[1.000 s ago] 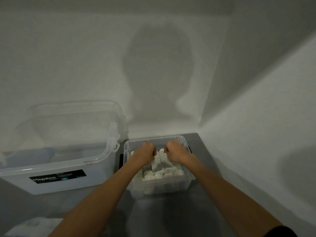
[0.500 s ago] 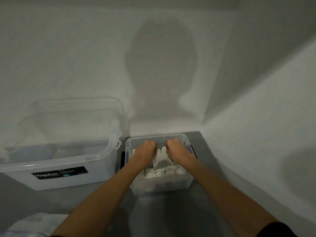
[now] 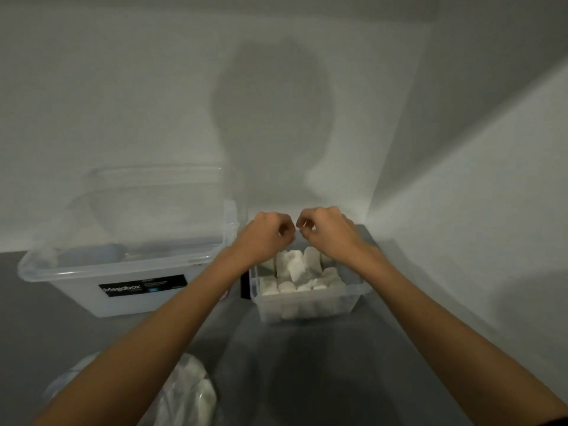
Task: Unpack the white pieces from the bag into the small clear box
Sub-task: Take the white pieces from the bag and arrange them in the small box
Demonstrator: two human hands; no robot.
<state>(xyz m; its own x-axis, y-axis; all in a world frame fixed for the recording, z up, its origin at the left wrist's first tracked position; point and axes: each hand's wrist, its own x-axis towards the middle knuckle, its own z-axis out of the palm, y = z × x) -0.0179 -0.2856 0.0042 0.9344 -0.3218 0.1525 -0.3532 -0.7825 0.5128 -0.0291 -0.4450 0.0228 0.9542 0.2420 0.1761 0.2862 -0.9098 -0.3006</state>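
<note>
Pale walls (image 3: 123, 87) meet in a corner right of centre, hemming the dark grey tabletop (image 3: 307, 364), which has open surface at bottom middle. Left of centre stands a large clear box (image 3: 76, 272), lid up. At centre the small clear box (image 3: 307, 305) holds blocky white pieces (image 3: 295, 269). A crinkled bag (image 3: 190, 392) lies lower left. Above the small box, left hand (image 3: 266, 233) and right hand (image 3: 325, 232) hover, curled fingers nearly touching; whether they pinch anything is unclear.
</note>
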